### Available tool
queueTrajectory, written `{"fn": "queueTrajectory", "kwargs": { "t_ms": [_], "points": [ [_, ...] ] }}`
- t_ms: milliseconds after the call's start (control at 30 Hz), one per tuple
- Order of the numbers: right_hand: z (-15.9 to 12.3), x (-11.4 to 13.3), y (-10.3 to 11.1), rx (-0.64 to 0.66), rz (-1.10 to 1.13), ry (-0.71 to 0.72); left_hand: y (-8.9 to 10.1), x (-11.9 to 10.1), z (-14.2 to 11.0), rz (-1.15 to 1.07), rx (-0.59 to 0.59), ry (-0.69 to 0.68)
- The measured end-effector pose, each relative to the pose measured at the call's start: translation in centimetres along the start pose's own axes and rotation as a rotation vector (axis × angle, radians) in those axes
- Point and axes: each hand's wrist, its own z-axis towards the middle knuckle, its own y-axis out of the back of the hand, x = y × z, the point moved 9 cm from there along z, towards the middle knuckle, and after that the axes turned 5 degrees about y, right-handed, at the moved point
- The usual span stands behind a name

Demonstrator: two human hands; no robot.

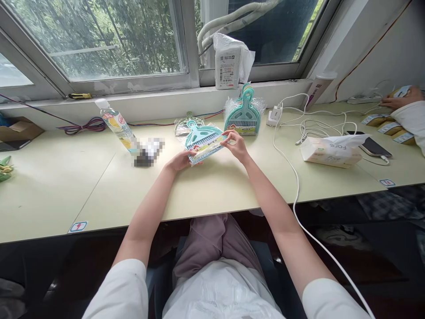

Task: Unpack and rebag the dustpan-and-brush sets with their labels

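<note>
A small blue dustpan-and-brush set (204,142) with a printed label band is held just above the table, tilted. My left hand (182,160) is closed on its lower left corner. At its right end, the fingers of my right hand (236,145) pinch the edge of the label. Behind it to the right, a green dustpan set (245,115) in clear plastic wrap leans against the wall under the windowsill. Another pale green dustpan set (188,124), partly hidden by the held one, lies behind on the left.
On the left stand a drink bottle (116,124) and a bundled cable (83,127). To the right lie a tissue pack (328,151), a charger (273,116) with white cables and a phone (375,146). Another person's hand (407,97) is at far right over yellow packages (388,126).
</note>
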Motion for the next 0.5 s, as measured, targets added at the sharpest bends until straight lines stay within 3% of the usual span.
{"fn": "queueTrajectory", "kwargs": {
  "t_ms": [267, 500],
  "points": [
    [-0.4, -0.3, 0.2, -0.102, -0.126, -0.001, -1.1, -0.1, -0.4, 0.059, 0.059, -0.019],
    [-0.7, -2.8, -1.1, -0.039, -0.055, -0.116, -1.2, 0.0, -0.7, 0.108, 0.062, -0.004]
  ]
}}
